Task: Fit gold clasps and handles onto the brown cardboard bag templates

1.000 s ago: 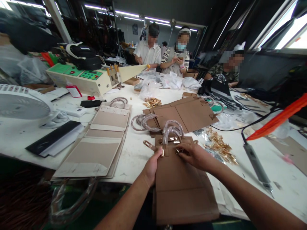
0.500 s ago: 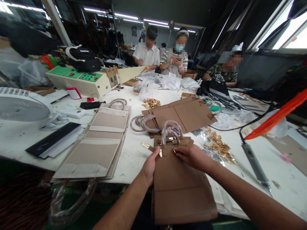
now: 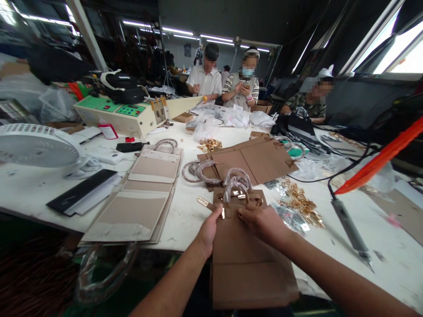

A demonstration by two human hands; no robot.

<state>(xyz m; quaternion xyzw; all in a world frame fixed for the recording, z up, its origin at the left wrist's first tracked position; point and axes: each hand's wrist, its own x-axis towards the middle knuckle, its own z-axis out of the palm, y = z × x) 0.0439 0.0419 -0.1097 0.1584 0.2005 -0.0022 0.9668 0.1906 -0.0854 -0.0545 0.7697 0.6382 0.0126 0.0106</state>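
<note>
A flat brown handbag panel (image 3: 251,259) lies in front of me, its lower end over the table's near edge. Plastic-wrapped handles (image 3: 237,179) stand up at its far end. My left hand (image 3: 207,233) grips the panel's left edge, the thumb on top by a strap with a gold metal plate (image 3: 202,201). My right hand (image 3: 262,220) is closed, fingertips pinching a small gold metal fitting (image 3: 239,214) against the panel's upper part. The fingers partly cover that fitting. Further gold hardware sits on the strap beneath the handles.
Brown panels (image 3: 251,160) lie behind, beige panels (image 3: 142,198) to the left. Loose gold fittings (image 3: 302,200) and a corded grey pen-like tool (image 3: 350,229) are on the right. A fan (image 3: 36,145) and a cream machine (image 3: 132,121) stand left. Several people sit or stand across the table.
The view has shifted slightly, so the table appears a little further right and lower. Both hands stay at the same spots on the brown panel, the right fingers bunched a bit more around the fitting.
</note>
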